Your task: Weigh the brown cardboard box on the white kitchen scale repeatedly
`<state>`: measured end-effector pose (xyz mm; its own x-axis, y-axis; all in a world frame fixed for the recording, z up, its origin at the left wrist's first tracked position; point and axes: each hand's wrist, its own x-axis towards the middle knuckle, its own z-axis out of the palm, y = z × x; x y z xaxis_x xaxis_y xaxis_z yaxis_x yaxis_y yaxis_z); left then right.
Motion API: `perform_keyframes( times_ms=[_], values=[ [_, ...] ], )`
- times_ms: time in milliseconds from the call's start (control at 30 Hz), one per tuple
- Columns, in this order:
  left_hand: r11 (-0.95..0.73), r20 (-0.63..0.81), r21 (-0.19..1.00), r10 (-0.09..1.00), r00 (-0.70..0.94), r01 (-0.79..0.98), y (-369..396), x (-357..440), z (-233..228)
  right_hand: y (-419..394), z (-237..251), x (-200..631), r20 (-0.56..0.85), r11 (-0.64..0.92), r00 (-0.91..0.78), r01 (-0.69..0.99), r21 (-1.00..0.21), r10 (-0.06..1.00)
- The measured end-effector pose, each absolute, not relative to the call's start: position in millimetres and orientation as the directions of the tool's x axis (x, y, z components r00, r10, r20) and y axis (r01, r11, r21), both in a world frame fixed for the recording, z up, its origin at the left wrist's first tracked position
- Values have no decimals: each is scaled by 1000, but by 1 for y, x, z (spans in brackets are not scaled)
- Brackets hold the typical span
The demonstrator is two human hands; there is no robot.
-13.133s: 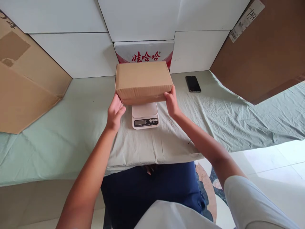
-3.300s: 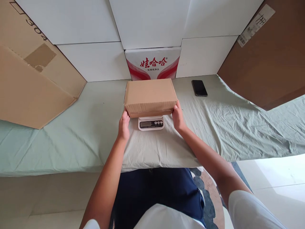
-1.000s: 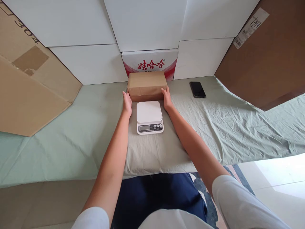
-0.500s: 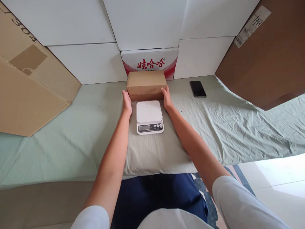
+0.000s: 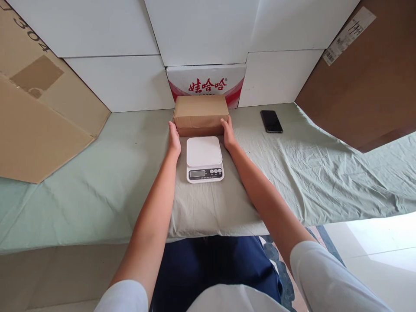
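Note:
A small brown cardboard box [image 5: 200, 113] rests on the cloth-covered surface, held between my two hands. My left hand [image 5: 174, 138] presses on its left side, thumb up, with the other fingers partly hidden by the box edge. At the right end, my right hand [image 5: 229, 133] grips the corner, its thumb on the front face and the rest of the fingers along the side. Directly in front of the box, between my wrists, lies a white digital kitchen scale [image 5: 204, 159] with a bare platform. Its display looks blank, and several round buttons sit beside it.
A black phone [image 5: 271, 121] lies to the right on the green cloth [image 5: 136, 173]. Large cardboard panels stand at the left [image 5: 48, 117] and right [image 5: 364, 82]. Behind the box are a white-and-red printed carton [image 5: 208, 80] and white panels [image 5: 201, 32].

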<state>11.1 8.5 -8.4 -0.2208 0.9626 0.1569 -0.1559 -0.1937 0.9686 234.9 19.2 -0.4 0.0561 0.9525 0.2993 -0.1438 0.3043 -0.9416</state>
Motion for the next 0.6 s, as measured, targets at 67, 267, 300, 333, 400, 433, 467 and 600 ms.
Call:
perform_keyframes(
  times_ms=[67,267,300,333,400,433,467,600],
  values=[
    [-181,144,971,965,-219,-159,8,11,-7,19,0,235,302,306,53,-134,-942,952],
    [-142,101,974,970,-219,-177,6,13,-3,20,0,234,313,319,59,-135,-938,948],
    [-142,100,974,970,-221,-179,6,13,-3,20,0,234,316,322,60,-141,-936,947],
    [-142,100,973,969,-224,-181,5,13,-3,20,0,234,320,325,59,-147,-934,946],
    [-151,107,971,968,-228,-186,4,14,-2,21,0,235,329,333,54,-156,-930,943],
    [-157,112,970,967,-228,-188,3,15,-2,21,-1,236,332,336,52,-162,-928,942],
    [-164,119,968,966,-227,-188,1,15,-1,21,-1,236,334,338,49,-167,-926,941],
    [-178,138,969,966,-220,-170,-4,17,1,21,-2,237,336,337,39,-190,-922,941]
  ],
)
